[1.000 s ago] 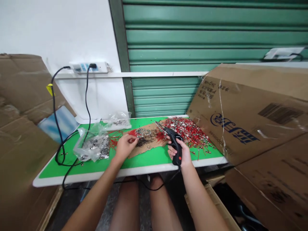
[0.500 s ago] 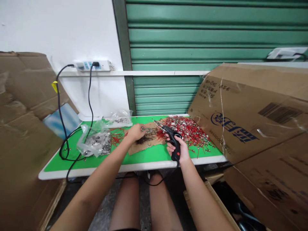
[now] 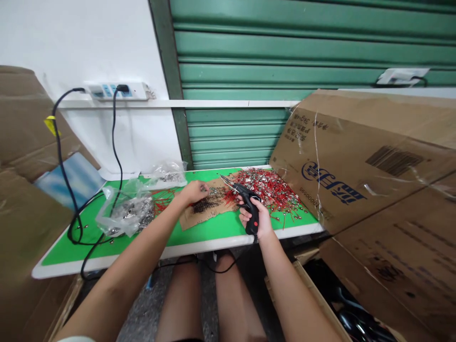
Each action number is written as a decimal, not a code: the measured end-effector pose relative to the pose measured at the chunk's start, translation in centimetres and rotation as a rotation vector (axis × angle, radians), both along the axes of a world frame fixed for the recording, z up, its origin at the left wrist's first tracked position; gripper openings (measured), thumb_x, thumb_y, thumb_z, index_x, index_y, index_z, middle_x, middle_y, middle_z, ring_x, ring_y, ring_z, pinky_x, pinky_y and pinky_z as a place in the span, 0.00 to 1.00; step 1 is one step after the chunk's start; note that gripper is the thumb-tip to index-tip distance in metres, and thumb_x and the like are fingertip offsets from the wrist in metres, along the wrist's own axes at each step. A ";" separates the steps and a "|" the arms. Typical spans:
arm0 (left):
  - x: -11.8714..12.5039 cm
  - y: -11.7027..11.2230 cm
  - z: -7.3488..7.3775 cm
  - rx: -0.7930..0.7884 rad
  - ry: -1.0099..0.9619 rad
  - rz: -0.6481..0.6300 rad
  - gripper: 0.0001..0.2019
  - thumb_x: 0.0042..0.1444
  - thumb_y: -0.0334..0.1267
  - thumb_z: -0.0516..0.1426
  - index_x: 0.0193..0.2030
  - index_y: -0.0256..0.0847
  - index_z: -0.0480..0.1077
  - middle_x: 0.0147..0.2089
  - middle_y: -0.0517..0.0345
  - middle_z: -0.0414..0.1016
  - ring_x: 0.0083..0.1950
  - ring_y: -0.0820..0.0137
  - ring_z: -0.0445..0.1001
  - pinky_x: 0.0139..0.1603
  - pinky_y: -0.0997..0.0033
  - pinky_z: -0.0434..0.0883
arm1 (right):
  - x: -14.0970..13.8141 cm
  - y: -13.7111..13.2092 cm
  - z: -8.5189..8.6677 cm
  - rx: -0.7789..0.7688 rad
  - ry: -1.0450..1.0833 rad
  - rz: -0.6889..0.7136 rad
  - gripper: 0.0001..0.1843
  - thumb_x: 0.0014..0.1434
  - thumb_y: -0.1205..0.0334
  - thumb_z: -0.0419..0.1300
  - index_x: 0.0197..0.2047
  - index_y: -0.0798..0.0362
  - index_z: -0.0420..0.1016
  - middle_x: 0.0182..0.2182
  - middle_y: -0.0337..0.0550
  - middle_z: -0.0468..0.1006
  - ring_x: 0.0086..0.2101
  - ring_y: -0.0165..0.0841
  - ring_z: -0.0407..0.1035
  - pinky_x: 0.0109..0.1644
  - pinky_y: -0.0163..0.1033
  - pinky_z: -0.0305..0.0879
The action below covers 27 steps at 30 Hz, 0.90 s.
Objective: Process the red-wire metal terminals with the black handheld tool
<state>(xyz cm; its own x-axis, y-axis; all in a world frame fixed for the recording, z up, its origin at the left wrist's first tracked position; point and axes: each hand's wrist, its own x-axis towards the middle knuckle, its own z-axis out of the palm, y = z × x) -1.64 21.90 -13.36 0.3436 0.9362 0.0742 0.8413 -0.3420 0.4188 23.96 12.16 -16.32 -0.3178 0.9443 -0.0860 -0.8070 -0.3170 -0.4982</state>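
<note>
Left hand (image 3: 195, 191) is now reaching farther back, its hold unclear; right hand (image 3: 261, 217) is gripping the soldering gun (image 3: 252, 216), ideally steadily.

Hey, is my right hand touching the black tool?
Touching. The head view shows the right hand closed around the lower part of the black tool.

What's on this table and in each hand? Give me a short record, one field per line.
Left hand: at the cardboard sheet; grip unclear
Right hand: holding a black corded tool
Pile: red and silver pieces, right side
Bags: front clear bag and rear clear bag, left side
Surface: green-topped table, white edge
</note>
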 end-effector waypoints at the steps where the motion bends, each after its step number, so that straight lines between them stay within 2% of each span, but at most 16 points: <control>1: 0.1 0.1 0.1 -0.001 0.003 -0.014 0.13 0.52 0.40 0.57 0.41 0.38 0.79 0.39 0.53 0.81 0.36 0.67 0.75 0.36 0.72 0.65 | 0.0 0.0 0.0 0.000 0.000 0.000 0.12 0.61 0.63 0.56 0.46 0.58 0.75 0.30 0.42 0.77 0.16 0.23 0.52 0.16 0.29 0.58; 4: 0.4 0.3 0.5 -0.014 0.053 -0.038 0.14 0.51 0.40 0.57 0.41 0.39 0.79 0.40 0.53 0.82 0.38 0.66 0.75 0.37 0.72 0.65 | 0.0 0.0 0.0 0.001 0.003 -0.002 0.12 0.61 0.62 0.57 0.46 0.58 0.75 0.31 0.43 0.77 0.16 0.23 0.53 0.16 0.30 0.58; 9: 0.7 0.8 0.8 -0.063 0.102 -0.033 0.12 0.49 0.40 0.59 0.38 0.40 0.80 0.37 0.54 0.81 0.35 0.67 0.73 0.35 0.73 0.64 | 0.0 0.0 0.0 -0.004 0.008 0.009 0.12 0.61 0.62 0.56 0.47 0.57 0.74 0.31 0.43 0.77 0.17 0.23 0.54 0.16 0.30 0.57; 14: 0.9 1.3 0.9 -0.106 0.132 -0.022 0.08 0.49 0.41 0.60 0.30 0.39 0.77 0.28 0.57 0.77 0.30 0.70 0.70 0.32 0.74 0.63 | -0.1 0.0 0.2 -0.009 0.023 0.019 0.12 0.61 0.63 0.57 0.47 0.57 0.74 0.31 0.42 0.77 0.17 0.22 0.54 0.17 0.29 0.58; 17: 1.2 1.2 1.2 -0.108 0.149 -0.013 0.09 0.50 0.42 0.59 0.29 0.38 0.75 0.24 0.59 0.74 0.29 0.71 0.69 0.33 0.74 0.63 | -0.1 0.0 0.2 -0.019 0.033 0.019 0.12 0.62 0.63 0.55 0.46 0.58 0.74 0.31 0.43 0.77 0.16 0.23 0.55 0.17 0.30 0.57; 20: 1.3 0.6 1.6 -0.085 0.154 -0.004 0.10 0.54 0.42 0.57 0.30 0.38 0.73 0.25 0.58 0.73 0.29 0.71 0.69 0.33 0.74 0.63 | -0.1 0.1 0.1 -0.021 0.034 0.023 0.13 0.62 0.62 0.54 0.47 0.58 0.74 0.30 0.42 0.77 0.16 0.23 0.54 0.16 0.30 0.57; 23: 0.7 -0.5 2.1 -0.049 0.154 0.007 0.09 0.57 0.40 0.55 0.33 0.37 0.72 0.30 0.54 0.75 0.30 0.69 0.69 0.32 0.72 0.62 | 0.0 0.2 0.0 -0.014 0.035 0.034 0.14 0.60 0.63 0.57 0.48 0.58 0.73 0.30 0.42 0.77 0.17 0.23 0.54 0.17 0.29 0.57; 27: -1.0 -2.8 2.3 0.022 0.004 -0.027 0.13 0.57 0.37 0.52 0.45 0.36 0.72 0.34 0.53 0.77 0.33 0.68 0.72 0.34 0.72 0.64 | 0.0 0.2 -0.2 -0.004 0.053 0.046 0.14 0.59 0.63 0.59 0.48 0.59 0.74 0.31 0.43 0.78 0.17 0.22 0.55 0.17 0.29 0.58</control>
<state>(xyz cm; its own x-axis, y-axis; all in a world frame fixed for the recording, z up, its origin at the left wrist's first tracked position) -2.62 19.11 -11.04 0.3687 0.9249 0.0926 0.8336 -0.3731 0.4073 23.98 12.40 -16.56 -0.3650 0.9283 -0.0715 -0.8168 -0.3561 -0.4540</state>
